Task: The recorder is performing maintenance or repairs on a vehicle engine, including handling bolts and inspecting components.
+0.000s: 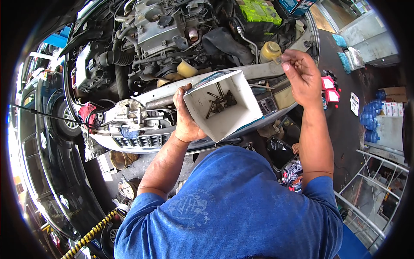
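Observation:
My left hand grips the side of an open white-lined cardboard box, its fingers wrapped round the left wall. Several dark, greasy bolts lie loose inside, against the box's far end. Raised to the right of the box is my right hand, with loosely bent fingers and the thumb apart from them. Nothing shows between those fingers. Just beyond their tips stands a yellowish fluid reservoir in the engine bay.
An exposed car engine fills the far side, with a green-topped battery at its right. Across the front runs the car's front panel, tools and parts on it. A dark car stands left; a metal rack stands right.

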Motion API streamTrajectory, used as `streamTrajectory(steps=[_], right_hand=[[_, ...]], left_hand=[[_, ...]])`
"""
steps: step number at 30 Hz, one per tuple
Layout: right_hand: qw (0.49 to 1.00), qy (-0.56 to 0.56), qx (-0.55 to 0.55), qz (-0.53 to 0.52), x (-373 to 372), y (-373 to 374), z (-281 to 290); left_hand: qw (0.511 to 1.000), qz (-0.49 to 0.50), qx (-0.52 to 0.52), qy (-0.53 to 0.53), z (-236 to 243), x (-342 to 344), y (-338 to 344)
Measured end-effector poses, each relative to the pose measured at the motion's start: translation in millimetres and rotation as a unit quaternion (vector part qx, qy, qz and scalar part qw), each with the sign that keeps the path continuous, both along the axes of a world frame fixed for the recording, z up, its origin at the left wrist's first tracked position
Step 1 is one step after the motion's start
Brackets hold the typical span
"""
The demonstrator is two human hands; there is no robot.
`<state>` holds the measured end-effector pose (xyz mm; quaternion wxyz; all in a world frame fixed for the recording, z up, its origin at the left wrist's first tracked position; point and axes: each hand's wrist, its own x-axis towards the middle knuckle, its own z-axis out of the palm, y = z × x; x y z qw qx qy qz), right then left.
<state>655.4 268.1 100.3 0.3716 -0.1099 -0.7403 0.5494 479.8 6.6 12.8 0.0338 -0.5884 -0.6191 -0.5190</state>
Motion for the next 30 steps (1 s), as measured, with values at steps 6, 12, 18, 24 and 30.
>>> streamTrajectory(steps=[6, 12, 18, 24, 30], right_hand=[[0.907, -0.213, 0.294, 0.213, -32, -105, 102], [0.578, -0.595, 0.444, 0.34, -118, -192, 89], [0.648, -0.391, 0.57, 0.321, -150, -198, 1], [0.632, -0.429, 0.577, 0.288, -145, -202, -21], [0.703, -0.448, 0.496, 0.244, -129, -197, -32]], left_hand=[[0.998, 0.045, -0.037, -0.021, -31, -24, -51], [0.993, 0.056, -0.1, 0.038, -15, -33, -73], [0.998, 0.043, -0.056, -0.001, -40, -36, -79], [0.999, 0.044, -0.022, -0.012, -22, -27, -80], [0.999, 0.006, -0.03, -0.029, -24, -22, -76]])
